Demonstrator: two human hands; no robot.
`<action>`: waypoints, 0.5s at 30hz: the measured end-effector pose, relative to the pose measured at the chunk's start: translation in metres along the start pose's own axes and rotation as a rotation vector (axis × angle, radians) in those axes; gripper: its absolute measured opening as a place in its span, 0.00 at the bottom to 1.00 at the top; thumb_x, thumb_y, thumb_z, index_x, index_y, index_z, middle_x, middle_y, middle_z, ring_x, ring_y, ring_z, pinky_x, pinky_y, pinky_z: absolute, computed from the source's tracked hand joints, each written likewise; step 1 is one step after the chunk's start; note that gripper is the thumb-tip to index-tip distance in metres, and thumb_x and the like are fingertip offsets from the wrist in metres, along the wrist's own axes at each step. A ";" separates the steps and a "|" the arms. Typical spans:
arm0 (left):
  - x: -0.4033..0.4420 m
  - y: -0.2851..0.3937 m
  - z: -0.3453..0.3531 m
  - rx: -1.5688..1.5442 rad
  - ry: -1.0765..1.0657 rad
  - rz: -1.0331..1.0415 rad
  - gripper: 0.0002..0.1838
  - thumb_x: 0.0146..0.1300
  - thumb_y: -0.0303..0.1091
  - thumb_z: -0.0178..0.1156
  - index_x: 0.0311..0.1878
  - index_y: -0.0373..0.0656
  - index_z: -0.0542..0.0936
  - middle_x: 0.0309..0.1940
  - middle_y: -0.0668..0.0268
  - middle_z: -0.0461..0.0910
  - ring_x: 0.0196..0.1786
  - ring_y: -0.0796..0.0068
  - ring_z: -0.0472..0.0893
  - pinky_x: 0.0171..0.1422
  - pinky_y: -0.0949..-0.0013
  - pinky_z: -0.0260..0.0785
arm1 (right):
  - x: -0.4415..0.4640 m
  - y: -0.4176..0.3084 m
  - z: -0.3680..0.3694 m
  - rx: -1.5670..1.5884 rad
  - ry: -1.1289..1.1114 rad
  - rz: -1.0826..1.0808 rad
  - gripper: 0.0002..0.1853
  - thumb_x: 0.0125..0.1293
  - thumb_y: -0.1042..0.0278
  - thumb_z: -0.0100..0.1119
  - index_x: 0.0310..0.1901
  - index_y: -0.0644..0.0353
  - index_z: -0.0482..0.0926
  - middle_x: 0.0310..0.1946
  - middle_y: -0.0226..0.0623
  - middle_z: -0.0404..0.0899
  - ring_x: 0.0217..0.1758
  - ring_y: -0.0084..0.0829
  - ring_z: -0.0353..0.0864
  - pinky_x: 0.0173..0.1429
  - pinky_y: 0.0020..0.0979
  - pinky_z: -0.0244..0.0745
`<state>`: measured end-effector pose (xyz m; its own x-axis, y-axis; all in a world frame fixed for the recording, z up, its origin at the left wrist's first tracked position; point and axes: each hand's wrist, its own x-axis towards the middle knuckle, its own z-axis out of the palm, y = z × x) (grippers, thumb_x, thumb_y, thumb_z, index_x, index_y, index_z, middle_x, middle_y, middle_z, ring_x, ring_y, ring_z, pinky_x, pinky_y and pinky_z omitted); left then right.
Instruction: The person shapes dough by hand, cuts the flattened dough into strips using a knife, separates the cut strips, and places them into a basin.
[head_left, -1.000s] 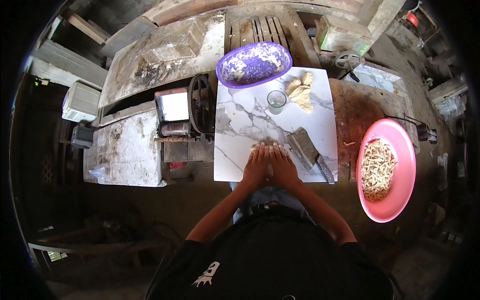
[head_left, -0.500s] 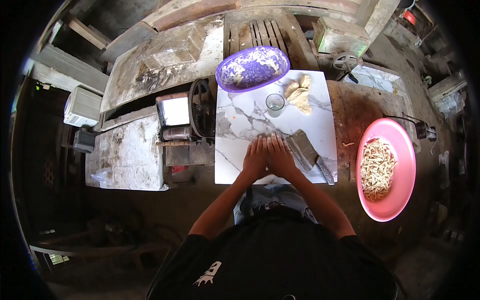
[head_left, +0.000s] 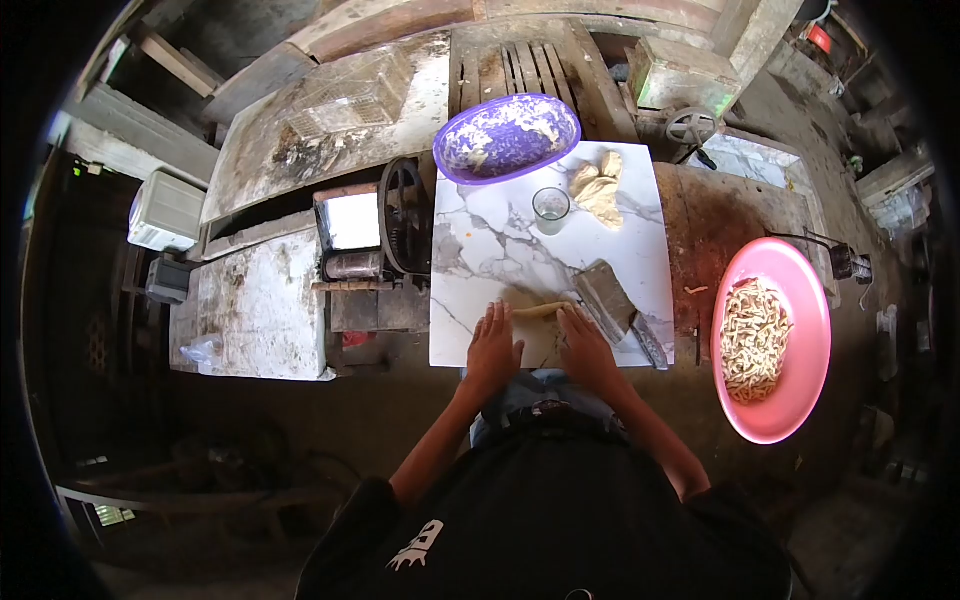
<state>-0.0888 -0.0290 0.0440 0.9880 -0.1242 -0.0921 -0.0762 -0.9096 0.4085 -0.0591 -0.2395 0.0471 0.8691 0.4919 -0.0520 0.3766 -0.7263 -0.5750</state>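
Observation:
A thin rope of dough (head_left: 537, 311) lies across the white marble-patterned board (head_left: 470, 320) close to its front edge. My left hand (head_left: 492, 348) is flat, fingers stretched out over the rope's left end. On the other end rest the extended fingers of my right hand (head_left: 586, 345). Just right of that hand lies a broad-bladed cleaver (head_left: 606, 297), its handle toward the board's front right corner. Farther back stand a clear drinking glass (head_left: 551, 212) and, beside it, a lump of dough (head_left: 597, 192).
A purple basin (head_left: 500, 148) smeared with dough overlaps the board's back edge. At the right stands a pink basin (head_left: 800, 350) holding many short dough pieces (head_left: 752, 345). Left of the board is a machine with a roller and a dark wheel (head_left: 402, 215).
My hands have moved apart, from side by side at the middle to the two ends of the dough rope. The rope, hidden under them before, now shows between them.

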 end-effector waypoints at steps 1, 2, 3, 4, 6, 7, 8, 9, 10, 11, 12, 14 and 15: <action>0.003 0.003 0.005 0.001 0.002 0.000 0.39 0.63 0.41 0.59 0.72 0.34 0.57 0.73 0.48 0.57 0.77 0.52 0.54 0.79 0.54 0.48 | 0.006 -0.001 0.004 0.000 0.001 -0.002 0.34 0.59 0.69 0.56 0.68 0.69 0.62 0.71 0.53 0.59 0.77 0.49 0.54 0.78 0.46 0.49; 0.006 0.006 0.011 0.006 -0.061 -0.002 0.40 0.63 0.42 0.59 0.73 0.33 0.56 0.74 0.47 0.55 0.78 0.51 0.52 0.79 0.53 0.46 | 0.014 -0.003 0.008 -0.095 -0.019 -0.042 0.33 0.59 0.69 0.54 0.67 0.70 0.62 0.70 0.54 0.60 0.76 0.50 0.56 0.78 0.47 0.49; 0.008 0.008 0.013 0.010 -0.122 -0.005 0.41 0.63 0.42 0.59 0.73 0.32 0.55 0.74 0.46 0.53 0.78 0.51 0.50 0.79 0.52 0.44 | 0.019 -0.004 0.012 -0.190 -0.038 -0.083 0.32 0.59 0.70 0.53 0.66 0.71 0.63 0.69 0.56 0.61 0.75 0.51 0.57 0.77 0.48 0.49; 0.009 0.009 0.014 0.012 -0.118 -0.006 0.41 0.63 0.42 0.59 0.73 0.32 0.55 0.74 0.46 0.53 0.78 0.51 0.50 0.79 0.52 0.44 | 0.022 -0.005 0.016 -0.191 -0.036 -0.086 0.32 0.59 0.70 0.53 0.66 0.71 0.63 0.69 0.56 0.61 0.75 0.51 0.57 0.77 0.48 0.49; 0.010 0.008 0.013 -0.013 -0.032 0.034 0.41 0.63 0.44 0.59 0.73 0.32 0.55 0.74 0.46 0.53 0.79 0.51 0.49 0.80 0.49 0.40 | 0.027 -0.006 0.022 -0.244 0.050 -0.099 0.33 0.57 0.70 0.54 0.66 0.72 0.63 0.69 0.57 0.60 0.75 0.50 0.58 0.78 0.48 0.49; 0.011 0.006 0.012 -0.013 -0.030 0.029 0.41 0.63 0.44 0.59 0.73 0.32 0.55 0.74 0.46 0.53 0.79 0.51 0.49 0.80 0.49 0.40 | 0.031 -0.004 0.024 -0.244 0.048 -0.104 0.33 0.57 0.70 0.54 0.66 0.72 0.63 0.69 0.57 0.60 0.75 0.50 0.58 0.78 0.48 0.49; 0.017 0.003 0.011 0.010 -0.039 0.036 0.41 0.64 0.46 0.58 0.72 0.32 0.55 0.74 0.44 0.53 0.78 0.49 0.49 0.79 0.47 0.41 | 0.038 -0.001 0.025 -0.256 0.025 -0.105 0.33 0.57 0.71 0.53 0.66 0.73 0.63 0.69 0.59 0.60 0.74 0.50 0.59 0.77 0.49 0.49; 0.022 0.001 0.008 0.032 -0.047 0.044 0.40 0.64 0.47 0.57 0.72 0.32 0.56 0.73 0.43 0.53 0.78 0.47 0.49 0.78 0.45 0.43 | 0.044 0.003 0.025 -0.270 0.002 -0.106 0.32 0.58 0.71 0.52 0.66 0.73 0.63 0.68 0.61 0.60 0.74 0.51 0.59 0.77 0.51 0.50; 0.027 -0.003 0.007 0.030 -0.044 0.040 0.40 0.64 0.47 0.57 0.72 0.32 0.56 0.73 0.43 0.53 0.78 0.47 0.49 0.78 0.45 0.43 | 0.051 0.008 0.024 -0.272 0.000 -0.111 0.32 0.58 0.71 0.52 0.66 0.73 0.63 0.68 0.61 0.60 0.74 0.51 0.59 0.77 0.51 0.50; 0.031 -0.009 0.006 -0.016 -0.072 0.043 0.40 0.65 0.46 0.56 0.72 0.32 0.55 0.74 0.44 0.53 0.78 0.48 0.49 0.79 0.46 0.41 | 0.057 0.015 0.021 -0.150 -0.046 -0.094 0.31 0.61 0.70 0.50 0.67 0.73 0.61 0.68 0.62 0.60 0.74 0.52 0.59 0.76 0.48 0.51; 0.034 -0.014 0.007 -0.062 -0.099 0.047 0.39 0.65 0.45 0.56 0.73 0.33 0.55 0.74 0.45 0.53 0.78 0.49 0.48 0.80 0.47 0.39 | 0.061 0.020 0.018 -0.028 -0.091 -0.077 0.31 0.65 0.69 0.47 0.68 0.73 0.59 0.68 0.63 0.60 0.74 0.54 0.58 0.76 0.46 0.51; 0.041 -0.031 0.023 -0.108 -0.046 0.027 0.36 0.66 0.42 0.55 0.72 0.33 0.58 0.74 0.45 0.54 0.77 0.48 0.52 0.79 0.49 0.44 | 0.067 0.028 0.001 0.150 -0.078 -0.084 0.29 0.66 0.70 0.46 0.67 0.72 0.59 0.66 0.63 0.62 0.73 0.54 0.60 0.75 0.44 0.54; 0.042 -0.041 0.032 -0.169 0.065 0.031 0.34 0.66 0.41 0.54 0.71 0.34 0.60 0.73 0.45 0.55 0.76 0.47 0.54 0.78 0.50 0.47 | 0.070 0.026 -0.013 0.198 -0.029 0.043 0.29 0.66 0.70 0.48 0.68 0.72 0.59 0.66 0.63 0.63 0.72 0.54 0.60 0.75 0.43 0.56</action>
<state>-0.0484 -0.0095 -0.0062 0.9925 -0.1207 -0.0204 -0.0889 -0.8253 0.5577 0.0154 -0.2303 0.0394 0.8724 0.4781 -0.1018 0.2664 -0.6396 -0.7211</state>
